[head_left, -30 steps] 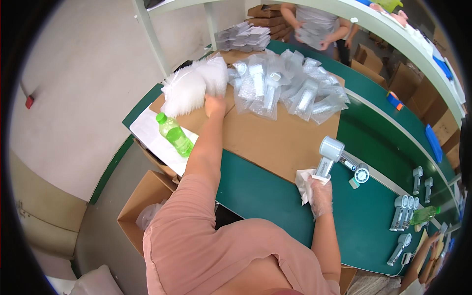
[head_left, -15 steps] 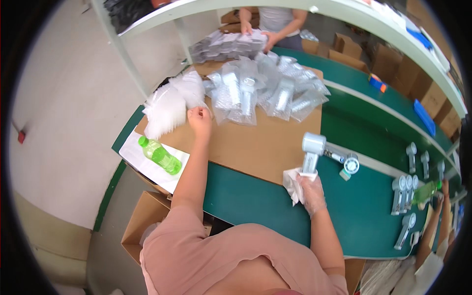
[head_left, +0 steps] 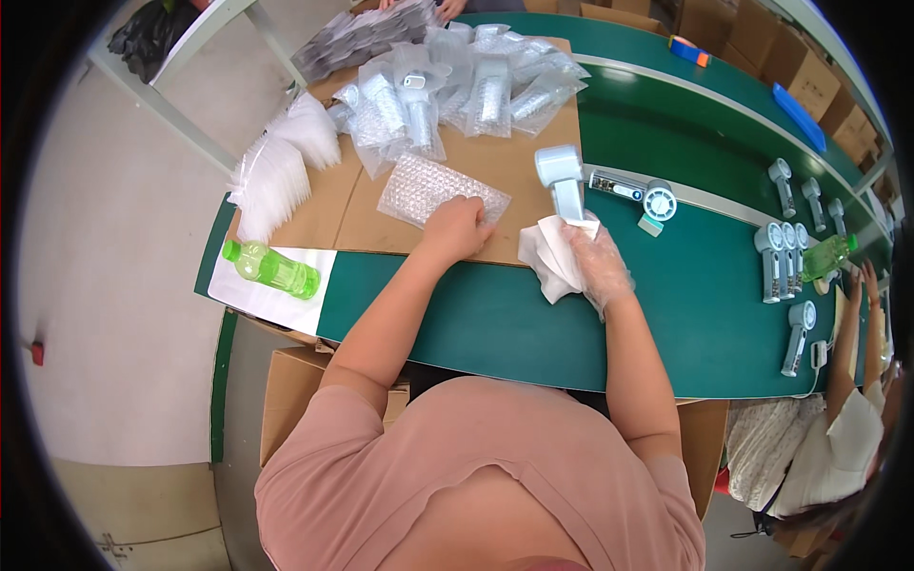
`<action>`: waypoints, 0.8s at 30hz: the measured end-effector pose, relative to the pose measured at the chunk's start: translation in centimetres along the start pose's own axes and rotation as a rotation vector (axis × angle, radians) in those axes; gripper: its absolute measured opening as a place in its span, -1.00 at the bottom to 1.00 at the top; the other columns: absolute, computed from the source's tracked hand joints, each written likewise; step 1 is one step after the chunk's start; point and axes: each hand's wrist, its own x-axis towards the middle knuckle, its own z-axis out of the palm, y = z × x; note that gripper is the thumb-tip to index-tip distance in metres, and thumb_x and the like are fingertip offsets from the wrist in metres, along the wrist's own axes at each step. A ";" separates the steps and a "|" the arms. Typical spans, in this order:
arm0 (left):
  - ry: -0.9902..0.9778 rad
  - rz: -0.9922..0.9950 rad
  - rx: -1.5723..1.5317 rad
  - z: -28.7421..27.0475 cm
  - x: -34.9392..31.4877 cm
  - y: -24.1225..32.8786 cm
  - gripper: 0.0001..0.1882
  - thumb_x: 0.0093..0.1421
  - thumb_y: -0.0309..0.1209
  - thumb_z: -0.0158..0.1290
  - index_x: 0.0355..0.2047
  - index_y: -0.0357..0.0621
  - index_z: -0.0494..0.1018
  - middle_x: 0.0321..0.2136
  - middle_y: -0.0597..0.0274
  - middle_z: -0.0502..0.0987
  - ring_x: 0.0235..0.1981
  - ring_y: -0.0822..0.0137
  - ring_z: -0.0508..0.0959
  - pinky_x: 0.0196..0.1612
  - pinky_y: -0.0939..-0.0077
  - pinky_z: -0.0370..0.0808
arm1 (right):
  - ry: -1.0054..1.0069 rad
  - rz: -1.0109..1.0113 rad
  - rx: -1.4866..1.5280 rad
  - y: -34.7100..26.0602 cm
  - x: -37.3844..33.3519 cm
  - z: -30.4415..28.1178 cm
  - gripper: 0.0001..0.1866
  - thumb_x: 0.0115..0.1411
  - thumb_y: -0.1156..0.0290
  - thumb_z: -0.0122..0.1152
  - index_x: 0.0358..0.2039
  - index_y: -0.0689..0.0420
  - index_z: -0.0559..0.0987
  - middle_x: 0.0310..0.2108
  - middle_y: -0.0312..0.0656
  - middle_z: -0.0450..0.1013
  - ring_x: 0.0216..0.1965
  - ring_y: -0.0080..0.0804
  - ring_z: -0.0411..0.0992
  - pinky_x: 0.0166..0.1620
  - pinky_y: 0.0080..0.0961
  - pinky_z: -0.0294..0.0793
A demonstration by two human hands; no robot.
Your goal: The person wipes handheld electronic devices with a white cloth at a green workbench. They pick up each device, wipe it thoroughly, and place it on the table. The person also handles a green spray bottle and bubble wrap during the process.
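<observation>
My left hand (head_left: 457, 228), bare, has its fingers curled on the near edge of an empty bubble-wrap bag (head_left: 424, 186), which lies on the cardboard sheet (head_left: 376, 228). In a clear plastic glove, my right hand (head_left: 603, 268) grips a pale blue handheld fan (head_left: 560, 171) by its handle, head up. A crumpled white cloth (head_left: 552, 255) is bunched in the same hand, around the handle's lower end. Just right of that fan, another handheld fan (head_left: 659, 202) lies on the green table (head_left: 457, 314).
Bagged fans (head_left: 490, 95) are heaped at the back beside a stack of white bags (head_left: 271, 181). A green bottle (head_left: 274, 270) lies on white paper at left. Several fans (head_left: 783, 262) and a second bottle (head_left: 828, 257) are at right, near a co-worker's hands (head_left: 864, 285).
My left hand has moved right and nearer, away from the white stack, and a bubble-wrap bag now lies under it. The right hand still holds the fan and cloth. The view has shifted.
</observation>
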 end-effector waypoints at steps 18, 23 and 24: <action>-0.301 -0.406 -0.750 -2.4 2.1 -3.3 -0.80 0.15 -0.33 0.11 -0.42 -0.24 0.55 -0.63 0.30 0.47 -0.62 0.48 0.40 -0.54 0.54 0.33 | -0.297 0.343 -0.313 -2.1 -2.2 2.0 -0.48 0.16 0.06 0.22 -0.06 0.26 0.48 -0.25 -0.12 0.52 -0.28 -0.42 0.51 -0.26 -0.52 0.47; 0.028 0.115 -0.115 -1.3 2.8 2.9 -0.85 0.09 -0.40 0.08 -0.44 -0.23 0.53 -0.53 0.05 0.51 -0.48 0.08 0.51 -0.37 0.25 0.45 | -0.325 0.339 -0.033 0.3 -0.9 1.3 -0.50 0.19 0.10 0.19 -0.09 0.30 0.48 -0.28 -0.10 0.52 -0.33 -0.39 0.51 -0.30 -0.52 0.48; 0.092 0.213 0.027 -1.1 2.2 4.8 -0.87 0.08 -0.41 0.07 -0.43 -0.22 0.54 -0.50 0.03 0.51 -0.43 0.02 0.52 -0.32 0.20 0.46 | -0.330 0.320 0.010 0.4 -1.0 1.4 -0.51 0.19 0.11 0.19 -0.09 0.31 0.47 -0.28 -0.10 0.52 -0.34 -0.39 0.51 -0.30 -0.52 0.48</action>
